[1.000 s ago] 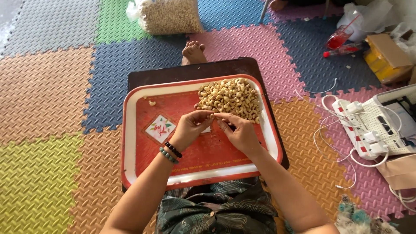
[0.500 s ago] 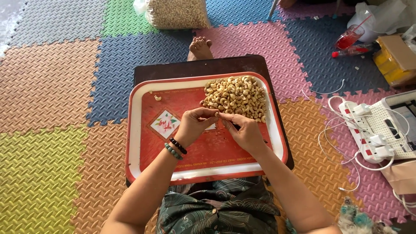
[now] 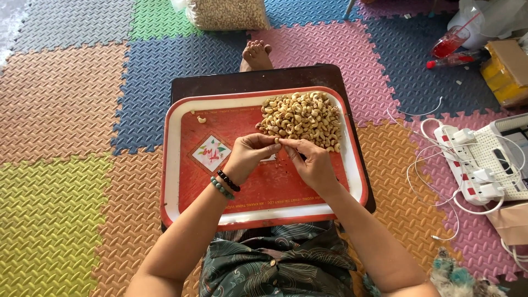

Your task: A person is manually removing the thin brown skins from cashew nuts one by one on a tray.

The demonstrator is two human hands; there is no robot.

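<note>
Head view: both hands meet over the middle of a red tray (image 3: 187, 187) with a white rim, which rests on a dark low desk (image 3: 220, 87) across the person's lap. The left hand (image 3: 247, 155) and the right hand (image 3: 312, 164) pinch one cashew nut (image 3: 277, 141) between their fingertips, the fingers of each hand clenched around it just at the near edge of the cashew pile (image 3: 301, 116). The pile fills the tray's far right corner. A single cashew (image 3: 202, 119) lies apart near the far left corner, well clear of the pile. Judging by that, only one nut looks set aside and nearly the whole heap remains to be handled. On the foam floor mat (image 3: 66, 110), a clear bag of nuts (image 3: 228, 14) sits far beyond the desk, and a white power strip (image 3: 467, 165) with cables lies to the right.
</note>
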